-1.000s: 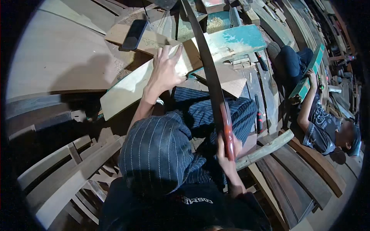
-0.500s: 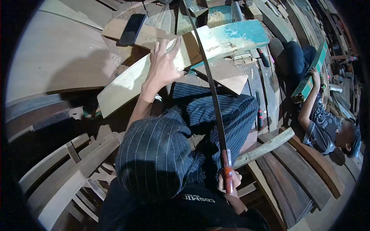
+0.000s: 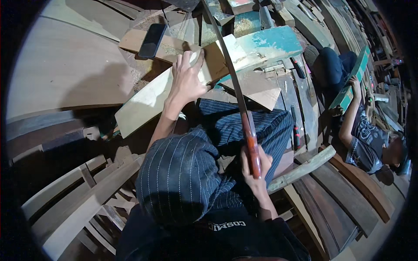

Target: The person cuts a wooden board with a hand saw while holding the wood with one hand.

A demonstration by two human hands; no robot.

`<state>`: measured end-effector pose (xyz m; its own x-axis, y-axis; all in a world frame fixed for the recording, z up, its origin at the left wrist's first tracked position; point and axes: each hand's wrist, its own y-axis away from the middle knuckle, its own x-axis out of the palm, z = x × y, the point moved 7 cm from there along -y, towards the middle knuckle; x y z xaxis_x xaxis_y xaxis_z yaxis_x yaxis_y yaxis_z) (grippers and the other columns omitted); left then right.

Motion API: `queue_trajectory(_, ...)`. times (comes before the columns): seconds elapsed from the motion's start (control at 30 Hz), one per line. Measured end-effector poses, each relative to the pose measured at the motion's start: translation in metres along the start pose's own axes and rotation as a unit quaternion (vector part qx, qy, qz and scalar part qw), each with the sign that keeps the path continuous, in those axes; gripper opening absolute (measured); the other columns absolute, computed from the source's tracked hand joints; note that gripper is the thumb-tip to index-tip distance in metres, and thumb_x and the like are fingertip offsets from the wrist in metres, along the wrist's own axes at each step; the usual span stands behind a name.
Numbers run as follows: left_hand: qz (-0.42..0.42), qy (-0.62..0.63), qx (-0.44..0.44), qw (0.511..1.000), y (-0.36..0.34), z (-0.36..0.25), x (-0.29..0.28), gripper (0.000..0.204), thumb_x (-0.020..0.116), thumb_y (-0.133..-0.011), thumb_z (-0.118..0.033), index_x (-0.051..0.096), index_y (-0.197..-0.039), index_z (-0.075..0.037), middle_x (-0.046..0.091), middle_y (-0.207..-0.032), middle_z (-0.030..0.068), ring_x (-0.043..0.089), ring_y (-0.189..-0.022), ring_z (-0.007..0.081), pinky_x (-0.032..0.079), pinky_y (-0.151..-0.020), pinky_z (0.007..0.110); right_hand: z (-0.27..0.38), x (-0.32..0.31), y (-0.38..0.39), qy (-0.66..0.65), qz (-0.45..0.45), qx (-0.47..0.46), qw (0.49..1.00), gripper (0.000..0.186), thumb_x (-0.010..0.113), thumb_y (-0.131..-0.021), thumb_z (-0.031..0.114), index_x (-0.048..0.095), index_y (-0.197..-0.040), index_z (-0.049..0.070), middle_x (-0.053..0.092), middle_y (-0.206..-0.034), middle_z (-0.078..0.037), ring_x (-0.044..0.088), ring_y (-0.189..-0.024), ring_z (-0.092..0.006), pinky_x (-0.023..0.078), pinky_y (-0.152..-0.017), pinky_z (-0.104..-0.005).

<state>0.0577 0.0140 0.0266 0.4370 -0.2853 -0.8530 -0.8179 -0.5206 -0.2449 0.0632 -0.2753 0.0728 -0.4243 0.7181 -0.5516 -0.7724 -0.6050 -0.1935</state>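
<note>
A long handsaw (image 3: 235,81) lies across a thick pale board (image 3: 146,103), its narrow blade seen nearly edge-on. The board has a far-right end with flaking teal paint (image 3: 276,40). My right hand (image 3: 259,163) is closed round the saw's reddish-brown handle (image 3: 251,148), above my right thigh. Left of the blade, my left hand (image 3: 186,80) grips the board, fingers over its far side and thumb toward the near edge. A second, light wood piece (image 3: 174,50) lies beneath the board. Whether the teeth are cutting in is too small to tell.
A black phone (image 3: 152,40) rests on the light wood. A screwdriver with a red-and-black handle (image 3: 297,138) lies right of my knee. At the right, another person (image 3: 363,135) holds a teal piece (image 3: 348,95). Slatted wooden parts (image 3: 87,191) stand lower left.
My right hand has pushed the saw forward, away from my body, so the handle sits farther up over my thigh. My left hand stays on the board.
</note>
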Motion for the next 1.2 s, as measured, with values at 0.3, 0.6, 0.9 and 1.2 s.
queue_trajectory(0.3, 0.022, -0.004, 0.008, 1.0, -0.002, 0.006, 0.002, 0.101, 0.082, -0.056, -0.021, 0.043, -0.148, -0.005, 0.044, -0.125, 0.0229, 0.041, -0.117, 0.0399, 0.036, -0.101, 0.051, -0.007, -0.046, 0.081, 0.065, 0.045, -0.037, 0.996, 0.019, 0.072, -0.071, -0.001, 0.069, -0.09, -0.001, 0.064, -0.067, -0.012, 0.064, -0.051, -0.0249, 0.049, -0.052, -0.0314)
queue_trajectory(0.6, 0.003, -0.002, 0.033, 0.999, -0.004, -0.006, 0.011, 0.097, 0.084, -0.056, -0.022, 0.047, -0.143, -0.001, 0.046, -0.125, 0.0214, 0.043, -0.116, 0.0394, 0.037, -0.099, 0.05, 0.011, 0.01, -0.067, -0.02, -0.05, -0.047, 0.997, 0.009, 0.072, -0.081, 0.001, 0.065, -0.087, 0.0, 0.055, -0.058, -0.011, 0.058, -0.044, -0.0197, 0.043, -0.047, -0.0289)
queue_trajectory(0.9, 0.018, -0.03, 0.007, 0.999, -0.002, 0.003, -0.007, 0.096, 0.081, -0.055, -0.02, 0.046, -0.143, -0.001, 0.045, -0.125, 0.0208, 0.042, -0.119, 0.039, 0.037, -0.1, 0.052, -0.005, -0.036, 0.052, 0.034, 0.01, -0.043, 0.998, 0.017, 0.074, -0.071, 0.0, 0.069, -0.087, -0.002, 0.061, -0.061, -0.013, 0.063, -0.05, -0.0273, 0.049, -0.052, -0.0318)
queue_trajectory(1.2, 0.024, -0.045, 0.031, 0.998, 0.006, 0.01, 0.015, 0.097, 0.082, -0.056, -0.021, 0.045, -0.144, -0.002, 0.044, -0.126, 0.0215, 0.042, -0.117, 0.039, 0.036, -0.099, 0.051, -0.013, 0.005, -0.028, -0.083, -0.014, 0.026, 0.996, 0.013, 0.069, -0.08, -0.002, 0.068, -0.092, -0.001, 0.059, -0.062, -0.011, 0.061, -0.048, -0.0216, 0.046, -0.05, -0.0295)
